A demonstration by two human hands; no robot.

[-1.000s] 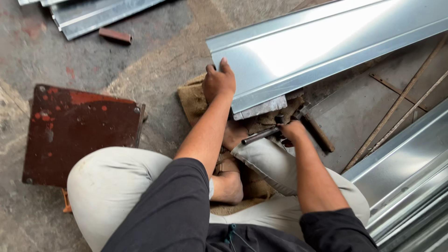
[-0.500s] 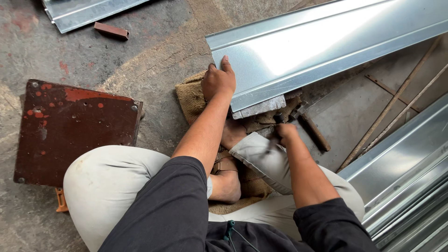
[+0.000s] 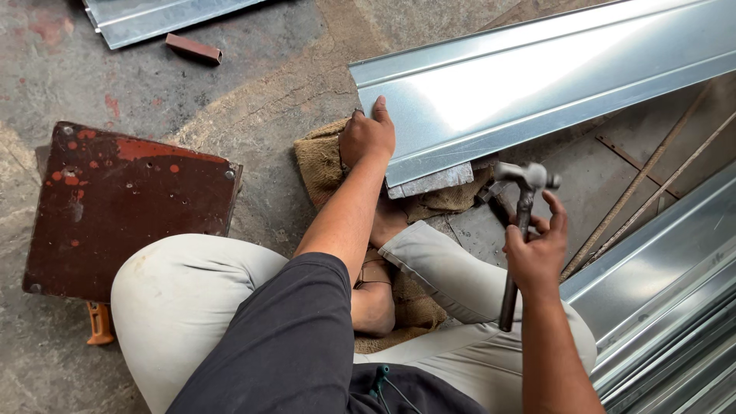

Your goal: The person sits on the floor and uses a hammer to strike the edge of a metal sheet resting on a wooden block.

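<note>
I sit cross-legged on the concrete floor. My left hand presses flat on the near end of a long folded galvanized metal sheet, fingers over its left edge. That end rests on a small metal block set on burlap sacking. My right hand grips the handle of a steel hammer, raised with its head just right of the sheet's lower corner, clear of the metal.
A rusty red-brown metal plate lies to my left, an orange tool handle beside it. Thin steel rods cross the floor at right. More profiled sheets lie at lower right, another sheet and a red brick at top left.
My right hand has lifted the hammer from low near the sheet's end up and to the right. My left hand stays pressed on the sheet.
</note>
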